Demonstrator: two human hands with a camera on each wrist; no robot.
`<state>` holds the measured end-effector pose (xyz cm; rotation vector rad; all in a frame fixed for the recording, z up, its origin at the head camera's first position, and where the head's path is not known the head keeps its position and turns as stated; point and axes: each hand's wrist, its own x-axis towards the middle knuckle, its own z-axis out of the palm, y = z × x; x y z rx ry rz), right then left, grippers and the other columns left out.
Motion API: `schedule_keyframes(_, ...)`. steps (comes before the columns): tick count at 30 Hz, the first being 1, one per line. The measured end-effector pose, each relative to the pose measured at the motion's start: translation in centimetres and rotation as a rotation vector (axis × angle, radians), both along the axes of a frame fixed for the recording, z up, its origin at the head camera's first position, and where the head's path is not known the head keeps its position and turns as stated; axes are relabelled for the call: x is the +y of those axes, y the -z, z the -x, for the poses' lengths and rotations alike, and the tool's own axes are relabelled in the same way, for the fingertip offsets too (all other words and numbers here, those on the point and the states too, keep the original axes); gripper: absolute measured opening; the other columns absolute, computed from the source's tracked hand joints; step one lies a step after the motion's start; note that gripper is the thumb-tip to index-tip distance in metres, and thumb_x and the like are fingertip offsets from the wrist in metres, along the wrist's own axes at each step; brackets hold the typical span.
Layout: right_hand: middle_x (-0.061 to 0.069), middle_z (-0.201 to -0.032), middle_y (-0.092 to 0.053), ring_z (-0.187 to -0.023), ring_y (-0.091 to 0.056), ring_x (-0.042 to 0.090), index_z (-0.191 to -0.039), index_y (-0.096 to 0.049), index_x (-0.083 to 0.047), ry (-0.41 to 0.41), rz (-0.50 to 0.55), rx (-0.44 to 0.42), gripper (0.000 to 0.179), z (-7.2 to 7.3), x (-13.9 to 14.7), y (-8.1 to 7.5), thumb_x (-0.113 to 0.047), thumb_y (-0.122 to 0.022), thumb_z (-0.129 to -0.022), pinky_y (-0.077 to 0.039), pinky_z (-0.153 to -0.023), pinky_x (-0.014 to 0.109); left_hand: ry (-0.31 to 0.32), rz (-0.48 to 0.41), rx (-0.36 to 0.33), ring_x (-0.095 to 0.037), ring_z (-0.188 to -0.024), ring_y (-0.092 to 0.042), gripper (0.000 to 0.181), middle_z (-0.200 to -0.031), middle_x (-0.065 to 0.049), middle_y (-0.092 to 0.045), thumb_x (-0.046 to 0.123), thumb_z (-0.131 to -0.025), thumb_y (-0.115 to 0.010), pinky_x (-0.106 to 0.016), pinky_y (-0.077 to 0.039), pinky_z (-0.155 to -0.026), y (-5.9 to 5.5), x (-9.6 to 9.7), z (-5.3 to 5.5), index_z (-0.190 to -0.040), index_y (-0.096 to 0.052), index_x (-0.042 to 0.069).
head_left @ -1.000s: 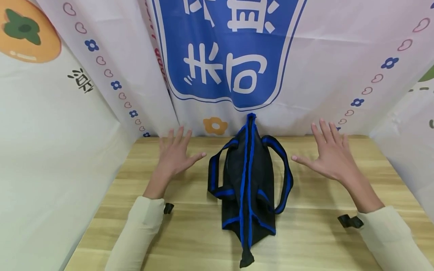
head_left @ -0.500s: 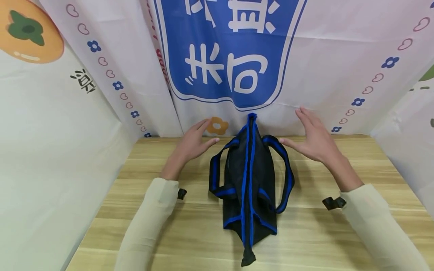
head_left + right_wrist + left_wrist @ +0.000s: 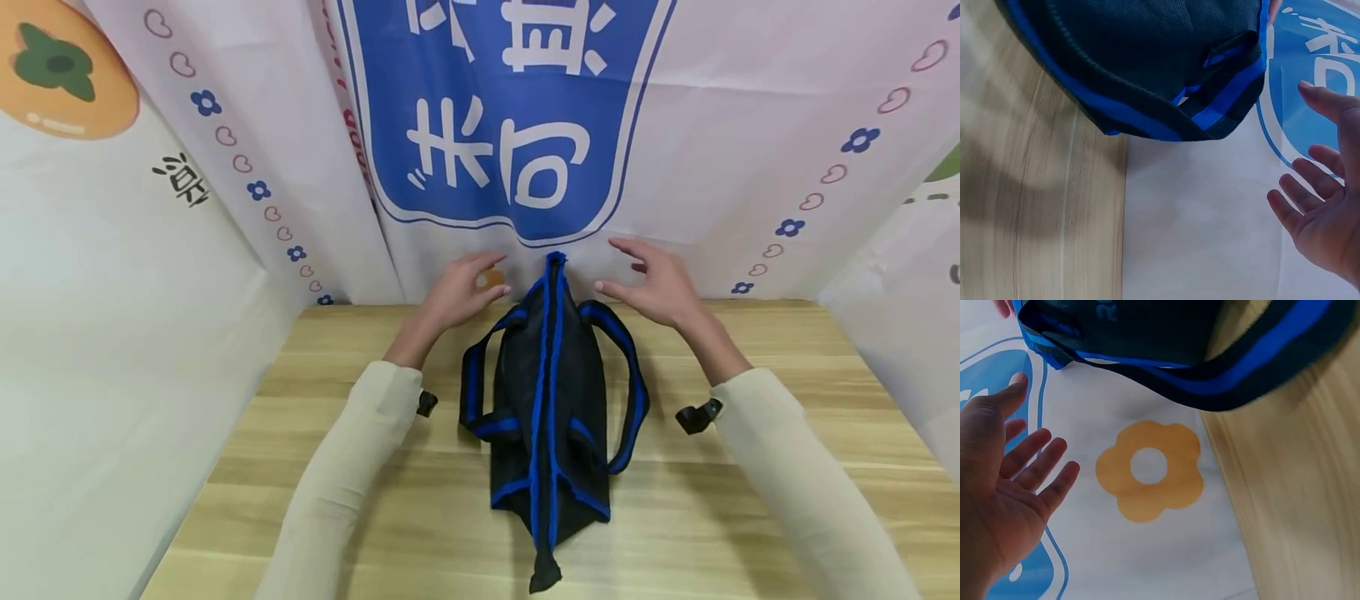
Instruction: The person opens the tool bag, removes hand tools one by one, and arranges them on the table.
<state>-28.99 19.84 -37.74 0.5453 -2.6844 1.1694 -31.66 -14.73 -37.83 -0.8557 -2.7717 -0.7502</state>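
Some room separates left hand (image 3: 459, 292) and right hand (image 3: 660, 285), grip apart, from the bag's (image 3: 580, 367) far edge.

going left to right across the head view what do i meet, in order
Orange fruit print → black character print → left sleeve → left hand → blue-edged centre strip of the black bag → right hand → right sleeve → green print at the picture's edge.
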Motion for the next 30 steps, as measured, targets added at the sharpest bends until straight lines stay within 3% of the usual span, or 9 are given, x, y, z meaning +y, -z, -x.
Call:
schedule_keyframes(8,0.017,-0.156,-0.060,-0.147,-0.053,0.038,-0.147,-0.065,-0.004,-0.015,0.078,0.009,0.057,2.3,-2.2,0.2,-0.022,-0.082,-0.096,-0.051,-0.115,0.061,0.037,-0.074,-0.067,-0.032,-0.132,-0.068,0.047,-0.150,-0.011,-0.066,0.017,-0.104,-0.073,-0.049,-0.056,-0.112,-0.9,1.9,1.9,-0.150,-0.064,0.010)
schedule_keyframes(16,0.021,-0.145,-0.067,-0.134,-0.065,0.042,-0.141,-0.067,0.001,-0.035,0.126,-0.013,0.048,3.4,-3.5,1.0,-0.015,-0.080,-0.097,-0.057,-0.108,0.060,0.096,-0.083,-0.137,-0.027,-0.129,-0.070,0.042,-0.145,-0.012,-0.070,0.011,-0.106,-0.067,-0.042,-0.057,-0.112,-0.1,4.1,3.6,-0.148,-0.066,0.010)
schedule_keyframes(30,0.023,-0.130,-0.075,-0.118,-0.073,0.038,-0.135,-0.071,-0.001,-0.064,0.095,-0.008,0.036,4.8,-5.0,0.8,-0.009,-0.075,-0.100,-0.059,-0.106,0.055,0.108,-0.101,-0.272,-0.026,-0.129,-0.070,0.044,-0.144,-0.012,-0.071,0.003,-0.107,-0.059,-0.039,-0.055,-0.114,-0.2,6.0,4.6,-0.150,-0.065,0.012)
